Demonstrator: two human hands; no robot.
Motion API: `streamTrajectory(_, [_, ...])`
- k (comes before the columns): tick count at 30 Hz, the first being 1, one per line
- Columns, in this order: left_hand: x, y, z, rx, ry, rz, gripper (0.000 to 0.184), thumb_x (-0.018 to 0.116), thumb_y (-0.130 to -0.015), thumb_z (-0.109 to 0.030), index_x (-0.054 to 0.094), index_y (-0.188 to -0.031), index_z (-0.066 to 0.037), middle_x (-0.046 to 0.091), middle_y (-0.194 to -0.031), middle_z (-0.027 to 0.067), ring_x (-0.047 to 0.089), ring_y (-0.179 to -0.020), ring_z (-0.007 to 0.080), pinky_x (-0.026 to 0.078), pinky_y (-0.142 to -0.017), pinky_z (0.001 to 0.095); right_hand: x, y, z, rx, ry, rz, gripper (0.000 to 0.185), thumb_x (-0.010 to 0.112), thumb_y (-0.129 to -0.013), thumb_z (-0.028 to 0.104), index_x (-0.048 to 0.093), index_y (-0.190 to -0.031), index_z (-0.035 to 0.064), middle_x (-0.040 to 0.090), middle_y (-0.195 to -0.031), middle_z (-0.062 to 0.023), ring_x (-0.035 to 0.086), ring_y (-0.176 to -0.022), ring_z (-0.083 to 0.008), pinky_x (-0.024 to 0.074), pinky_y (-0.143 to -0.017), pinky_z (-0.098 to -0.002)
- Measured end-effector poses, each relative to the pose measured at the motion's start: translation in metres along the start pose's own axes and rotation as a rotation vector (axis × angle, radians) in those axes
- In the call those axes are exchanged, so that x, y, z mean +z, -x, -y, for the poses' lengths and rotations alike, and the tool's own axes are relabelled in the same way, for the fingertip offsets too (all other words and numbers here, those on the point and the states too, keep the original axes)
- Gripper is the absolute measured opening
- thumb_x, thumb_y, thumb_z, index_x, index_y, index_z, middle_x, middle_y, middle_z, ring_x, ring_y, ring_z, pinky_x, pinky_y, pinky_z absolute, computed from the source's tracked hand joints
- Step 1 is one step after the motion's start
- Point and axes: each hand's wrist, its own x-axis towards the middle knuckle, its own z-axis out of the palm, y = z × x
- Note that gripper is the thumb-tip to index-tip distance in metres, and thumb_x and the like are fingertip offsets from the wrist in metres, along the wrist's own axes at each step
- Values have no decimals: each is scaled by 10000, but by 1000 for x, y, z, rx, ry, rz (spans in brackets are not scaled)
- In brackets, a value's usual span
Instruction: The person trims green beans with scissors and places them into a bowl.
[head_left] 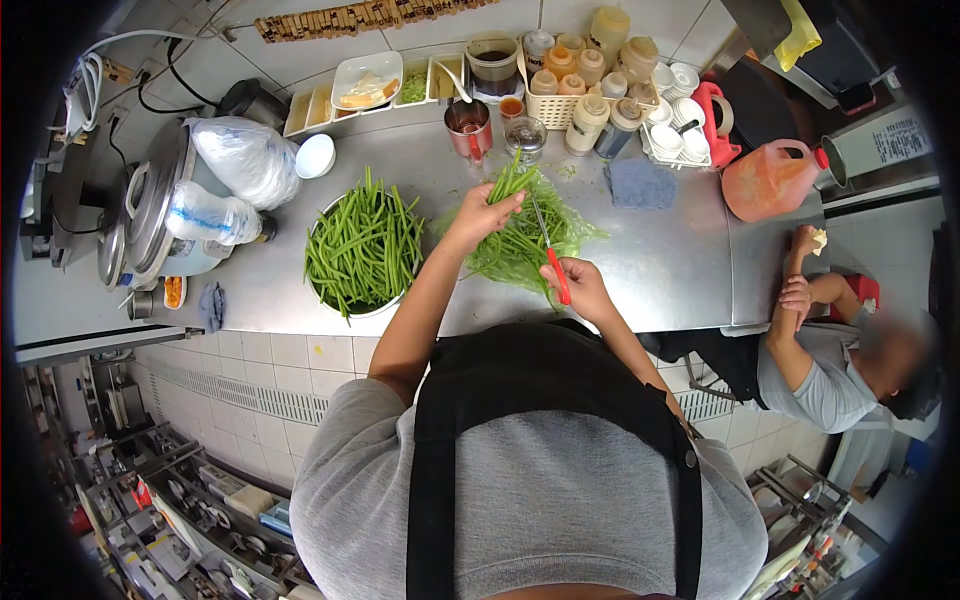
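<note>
My left hand (482,213) is closed round a bunch of green beans (513,180), their tips pointing away from me. In my right hand (583,286) is a pair of scissors (556,262) with red handles; its metal blades reach up beside the held bunch. Whether the blades touch the beans I cannot tell. Under both hands lies a green-tinted clear plastic bag (570,235) with more beans on it. To the left of my left forearm stands a round bowl (384,308) heaped with long green beans (362,245).
Along the wall stand a red metal cup (468,130), a glass jar (525,138) and a basket of squeeze bottles (548,105). A blue cloth (642,184) and an orange jug (770,182) lie rightward. Large pots (160,205) stand left. Another person (820,350) sits at the right.
</note>
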Motion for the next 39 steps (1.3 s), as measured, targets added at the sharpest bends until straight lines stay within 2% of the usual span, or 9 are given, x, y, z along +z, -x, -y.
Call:
streamTrajectory(10, [-5, -12, 27, -129, 26, -30, 241, 577, -888, -259, 562, -899, -19, 553, -680, 23, 474, -517, 89, 366, -441, 223, 0, -5, -27, 75, -40, -56, 383, 664, -838, 326, 526, -597, 62, 473, -512, 28, 404, -454, -46, 323, -432, -222])
streamTrajectory(15, [-10, -8, 31, -288, -126, 71, 270, 538, -908, -312, 574, -927, -46, 484, -636, 0, 434, -492, 87, 327, -424, 242, -6, -7, -31, 73, -40, -132, 397, 676, -824, 349, 538, -589, 61, 481, -506, 25, 415, -447, -49, 327, -431, -217])
streamTrajectory(22, [-12, -8, 42, -289, -201, 26, 279, 537, -908, -327, 574, -930, -51, 417, -617, -31, 347, -479, 62, 270, -427, 232, -10, -7, -38, 136, 8, -119, 440, 673, -806, 423, 551, -597, 56, 491, -518, 16, 428, -446, -53, 345, -433, -211])
streamTrajectory(28, [-15, -12, 50, -214, -284, 37, 285, 531, -913, -317, 580, -970, -42, 554, -694, 22, 479, -527, 107, 386, -475, 243, -12, -8, -22, 166, -16, -70, 485, 654, -802, 476, 545, -594, 51, 498, -523, 9, 443, -449, -59, 351, -440, -208])
streamTrajectory(30, [-12, -11, 47, -275, -48, 13, 296, 506, -923, -290, 599, -933, -10, 642, -804, 107, 604, -627, 184, 484, -541, 287, -12, -10, -23, 156, -14, -57, 487, 650, -804, 478, 545, -595, 50, 499, -525, 9, 446, -450, -61, 350, -439, -209])
streamTrajectory(34, [-20, -15, 49, -274, -30, 42, 286, 495, -928, -253, 587, -950, 17, 655, -869, 144, 647, -713, 218, 520, -615, 309, -11, -11, -22, 146, 6, -47, 491, 643, -808, 482, 547, -598, 49, 502, -531, 9, 447, -452, -63, 343, -439, -211])
streamTrajectory(36, [-29, -21, 57, 24, -729, -3, 293, 484, -931, -231, 575, -969, 45, 656, -850, 145, 658, -755, 231, 532, -670, 307, -10, -10, -20, 149, 13, -54, 491, 639, -812, 481, 546, -597, 49, 502, -533, 10, 447, -453, -62, 341, -439, -211])
streamTrajectory(37, [-29, -21, 58, 23, -729, -1, 293, 484, -931, -231, 575, -969, 45, 656, -850, 145, 658, -755, 231, 532, -670, 307, -9, -9, -18, 147, 6, -54, 489, 638, -813, 479, 545, -598, 50, 501, -532, 11, 448, -455, -61, 342, -441, -208])
streamTrajectory(39, [-27, -19, 57, -59, -301, -20, 318, 510, -919, -274, 589, -1012, 20, 663, -864, 136, 643, -757, 205, 507, -686, 313, -8, -8, -15, 144, -1, -52, 488, 637, -814, 478, 543, -598, 51, 500, -531, 12, 449, -456, -59, 344, -444, -206])
